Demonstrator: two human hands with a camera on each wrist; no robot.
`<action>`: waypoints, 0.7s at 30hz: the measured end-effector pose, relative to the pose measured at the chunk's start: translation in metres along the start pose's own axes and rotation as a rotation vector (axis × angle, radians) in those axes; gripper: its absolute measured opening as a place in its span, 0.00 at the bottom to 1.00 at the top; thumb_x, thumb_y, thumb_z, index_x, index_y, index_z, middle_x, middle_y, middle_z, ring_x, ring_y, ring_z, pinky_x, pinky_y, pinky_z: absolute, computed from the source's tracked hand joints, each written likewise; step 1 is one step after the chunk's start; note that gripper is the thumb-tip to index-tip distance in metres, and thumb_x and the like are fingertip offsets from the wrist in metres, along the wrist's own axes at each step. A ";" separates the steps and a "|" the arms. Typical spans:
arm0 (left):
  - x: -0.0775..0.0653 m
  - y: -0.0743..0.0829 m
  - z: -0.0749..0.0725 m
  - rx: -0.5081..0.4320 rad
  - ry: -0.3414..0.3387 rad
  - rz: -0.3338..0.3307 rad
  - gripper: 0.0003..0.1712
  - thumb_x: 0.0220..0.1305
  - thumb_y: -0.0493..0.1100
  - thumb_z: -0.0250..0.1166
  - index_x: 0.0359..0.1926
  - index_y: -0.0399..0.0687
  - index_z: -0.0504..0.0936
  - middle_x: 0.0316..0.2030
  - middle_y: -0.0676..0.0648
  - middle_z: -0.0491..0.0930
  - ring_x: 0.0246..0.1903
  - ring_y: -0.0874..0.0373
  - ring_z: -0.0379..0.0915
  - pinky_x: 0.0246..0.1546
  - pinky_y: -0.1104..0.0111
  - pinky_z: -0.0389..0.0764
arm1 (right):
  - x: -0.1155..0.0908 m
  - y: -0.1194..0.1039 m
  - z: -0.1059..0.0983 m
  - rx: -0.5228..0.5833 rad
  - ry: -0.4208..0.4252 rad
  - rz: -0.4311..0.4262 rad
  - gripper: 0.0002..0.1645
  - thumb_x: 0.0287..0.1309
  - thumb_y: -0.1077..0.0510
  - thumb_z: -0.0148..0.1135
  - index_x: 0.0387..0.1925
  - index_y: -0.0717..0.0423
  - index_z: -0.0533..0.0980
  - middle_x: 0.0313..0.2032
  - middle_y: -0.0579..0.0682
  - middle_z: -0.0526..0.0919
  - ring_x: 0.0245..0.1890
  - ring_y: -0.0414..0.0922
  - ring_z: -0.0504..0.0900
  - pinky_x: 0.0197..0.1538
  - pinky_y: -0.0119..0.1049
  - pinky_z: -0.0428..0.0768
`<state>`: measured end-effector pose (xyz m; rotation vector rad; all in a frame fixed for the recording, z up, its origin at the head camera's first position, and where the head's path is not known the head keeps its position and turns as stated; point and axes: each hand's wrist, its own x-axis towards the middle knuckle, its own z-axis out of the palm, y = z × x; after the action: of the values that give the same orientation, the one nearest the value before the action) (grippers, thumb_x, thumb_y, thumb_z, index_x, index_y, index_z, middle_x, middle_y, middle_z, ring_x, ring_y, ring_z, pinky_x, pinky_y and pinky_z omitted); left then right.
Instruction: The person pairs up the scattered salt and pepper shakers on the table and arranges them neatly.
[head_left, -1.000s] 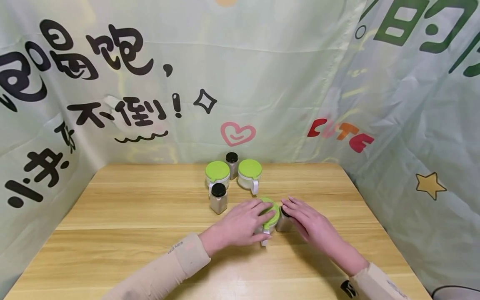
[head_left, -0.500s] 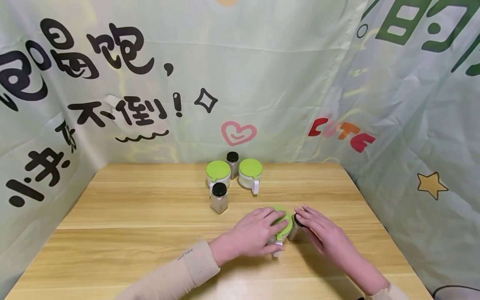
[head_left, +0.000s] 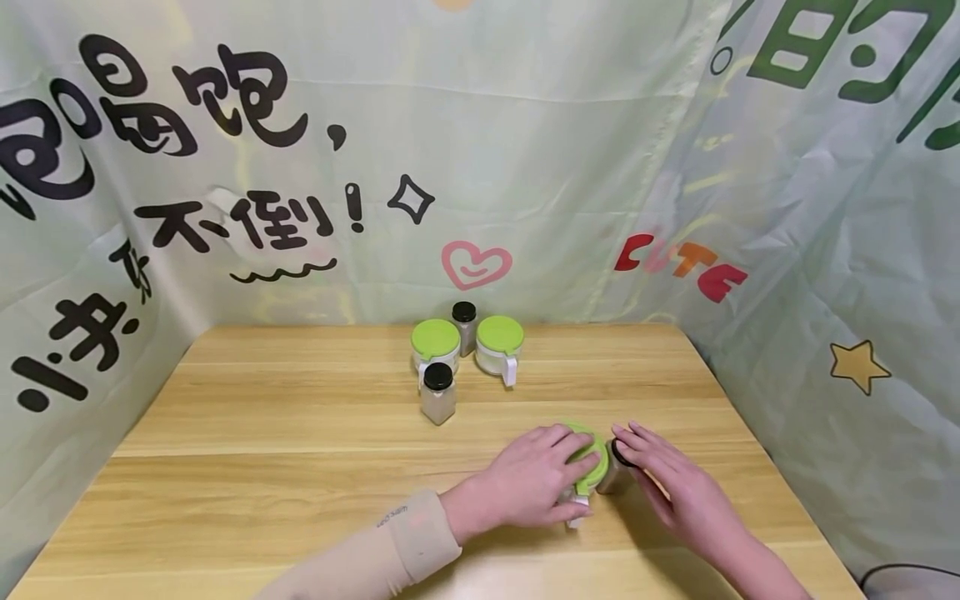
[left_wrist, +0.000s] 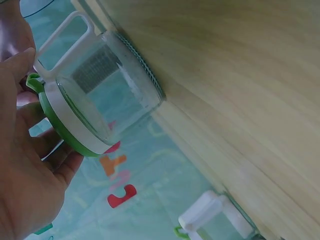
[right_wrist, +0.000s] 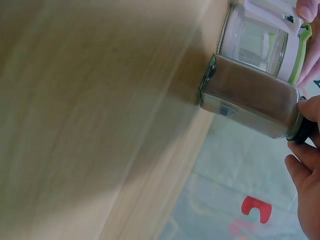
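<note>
My left hand [head_left: 525, 482] grips the green lid of a clear glass seasoning jar [left_wrist: 112, 92], fingers over the lid and thumb by its white handle [left_wrist: 75, 57]. Right beside that jar stands a square spice bottle [right_wrist: 250, 95] filled with brownish powder. Its black cap [right_wrist: 301, 129] is pinched between the thumb and fingers of my right hand [head_left: 686, 496]. Both containers are upright at the right front part of the table, side by side. In the head view my left hand covers much of the jar.
Farther back on the wooden table [head_left: 262, 400] are two more green-lidded jars [head_left: 436, 340] [head_left: 500, 335]. One black-capped bottle [head_left: 464, 329] stands behind them, another [head_left: 438, 396] in front of the left jar. A printed cloth [head_left: 570, 167] hangs around the back and sides.
Both hands have moved right and toward the person, taking the seasoning jar and spice bottle along together across the table. The group of containers at the back has stayed in place.
</note>
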<state>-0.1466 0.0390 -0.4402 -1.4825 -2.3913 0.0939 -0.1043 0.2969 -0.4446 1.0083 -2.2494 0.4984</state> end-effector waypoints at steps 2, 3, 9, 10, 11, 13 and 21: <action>0.003 0.003 0.000 0.005 0.002 0.004 0.42 0.73 0.75 0.50 0.76 0.57 0.71 0.73 0.49 0.68 0.68 0.56 0.65 0.71 0.66 0.69 | -0.003 0.000 -0.003 -0.006 0.001 0.010 0.29 0.84 0.47 0.42 0.58 0.64 0.82 0.62 0.57 0.83 0.73 0.42 0.71 0.74 0.26 0.63; 0.004 0.004 0.000 0.008 0.002 0.006 0.42 0.73 0.75 0.50 0.75 0.57 0.71 0.73 0.49 0.68 0.68 0.56 0.65 0.70 0.67 0.69 | -0.004 0.000 -0.004 -0.008 0.001 0.013 0.30 0.84 0.47 0.42 0.58 0.64 0.82 0.61 0.57 0.83 0.73 0.43 0.71 0.74 0.26 0.63; 0.012 0.015 0.000 0.027 0.017 0.013 0.41 0.73 0.75 0.50 0.74 0.58 0.73 0.72 0.50 0.70 0.67 0.57 0.66 0.69 0.68 0.70 | -0.011 0.002 -0.014 -0.017 -0.031 0.044 0.31 0.83 0.46 0.41 0.58 0.64 0.82 0.62 0.58 0.83 0.73 0.42 0.70 0.75 0.26 0.62; 0.013 0.017 -0.001 0.029 0.020 0.013 0.41 0.73 0.75 0.50 0.74 0.58 0.73 0.71 0.50 0.70 0.67 0.57 0.66 0.69 0.69 0.70 | -0.013 0.002 -0.015 -0.020 -0.037 0.045 0.31 0.84 0.46 0.41 0.58 0.64 0.82 0.62 0.58 0.83 0.73 0.42 0.70 0.75 0.26 0.62; 0.014 0.019 -0.002 0.031 0.022 0.011 0.41 0.72 0.75 0.50 0.74 0.58 0.73 0.71 0.50 0.70 0.66 0.58 0.66 0.69 0.69 0.70 | -0.014 0.002 -0.017 -0.022 -0.041 0.044 0.31 0.84 0.46 0.41 0.58 0.65 0.82 0.62 0.58 0.82 0.73 0.42 0.70 0.75 0.27 0.62; 0.016 0.022 -0.002 0.035 0.021 0.008 0.41 0.73 0.75 0.49 0.74 0.58 0.73 0.71 0.51 0.71 0.66 0.58 0.66 0.69 0.70 0.70 | -0.016 0.003 -0.020 -0.027 -0.052 0.052 0.32 0.84 0.45 0.40 0.58 0.65 0.81 0.63 0.57 0.82 0.74 0.41 0.69 0.75 0.26 0.62; 0.028 0.034 -0.003 0.028 -0.009 0.004 0.42 0.72 0.76 0.50 0.75 0.59 0.72 0.72 0.52 0.69 0.67 0.58 0.65 0.70 0.69 0.68 | -0.025 0.005 -0.033 -0.049 -0.082 0.077 0.34 0.83 0.42 0.39 0.59 0.64 0.81 0.65 0.54 0.81 0.75 0.39 0.66 0.75 0.24 0.60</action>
<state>-0.1275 0.0788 -0.4385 -1.4775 -2.3842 0.1349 -0.0821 0.3316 -0.4375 0.9351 -2.3690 0.4395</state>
